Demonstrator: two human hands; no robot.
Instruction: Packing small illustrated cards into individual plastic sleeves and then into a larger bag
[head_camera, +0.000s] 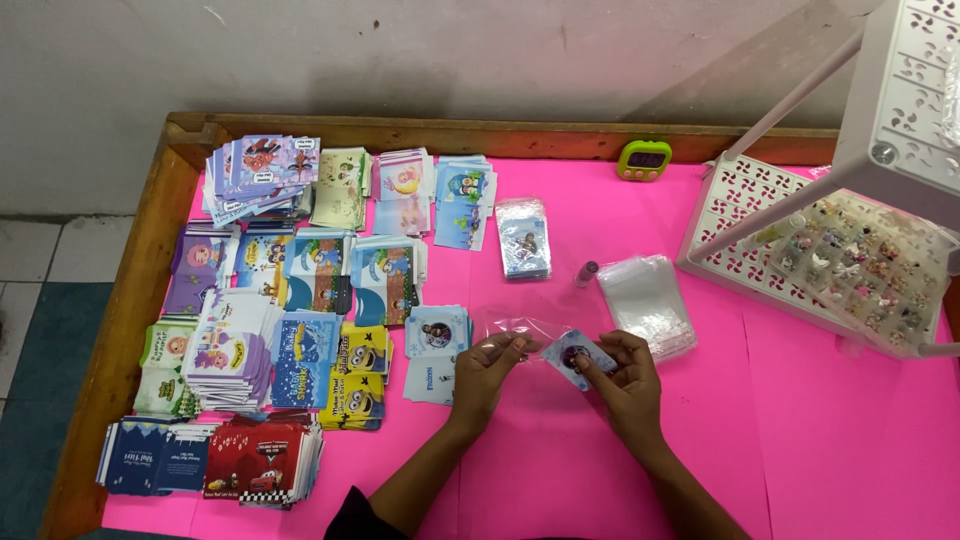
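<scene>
At six o'clock on the pink table (800, 440), your two hands are meeting over a small printed card. Your right hand (628, 380) is curling closed, thumb and fingertips pinching the pale blue card (578, 356), which is lying tilted with a dark round picture on its face. Your left hand (488, 372) is also closing in a pinch, gripping the edge of a clear plastic sleeve (520, 328) that is stretching toward the card; the sleeve's mouth seems to be touching the card's left corner, though glare is making the edge hard to tell.

At nine o'clock from your hands, stacks of cartoon cards (290, 300) are covering the left half of the table. At one o'clock, a loose pile of clear sleeves (648, 300) is lying near a small purple-capped tube (586, 272). At twelve o'clock a green digital timer (644, 160) is sitting by the wooden rim. At two o'clock, a white plastic rack (740, 230) is holding a tray of tiny trinkets (860, 265).

For a clean fit, judging from the grip, you are best keeping the sleeve's mouth taut and leading with one card corner, keeping the card flat so it is not buckling
</scene>
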